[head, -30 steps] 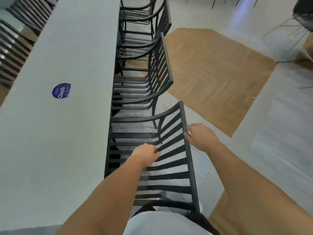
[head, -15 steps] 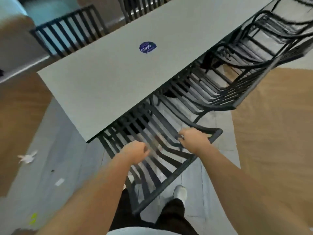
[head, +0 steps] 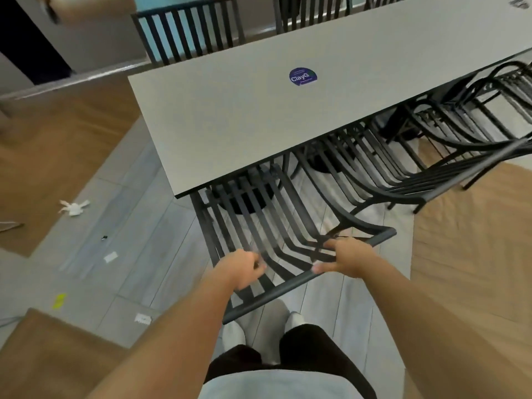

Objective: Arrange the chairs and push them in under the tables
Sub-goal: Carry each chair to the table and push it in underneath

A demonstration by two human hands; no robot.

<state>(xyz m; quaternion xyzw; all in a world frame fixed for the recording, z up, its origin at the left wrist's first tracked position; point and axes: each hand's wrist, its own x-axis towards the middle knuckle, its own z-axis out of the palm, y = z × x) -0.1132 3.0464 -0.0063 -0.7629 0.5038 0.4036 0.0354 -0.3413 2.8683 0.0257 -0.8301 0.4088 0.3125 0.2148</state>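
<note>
Black slatted chair (head: 276,226) sits at six o'clock, seat partly under the worktop (head: 259,122). We grip its backrest with both hands, left hand (head: 240,267) and right hand (head: 347,262) fingers closed around it, apparently to steer it in squarely.

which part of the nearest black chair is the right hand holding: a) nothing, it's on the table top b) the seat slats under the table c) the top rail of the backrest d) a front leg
c: the right hand is wrapped around the top rail of the nearest black chair, while the left hand grips the backrest slats just inside that rail; the seat sits partly under the table.
</note>
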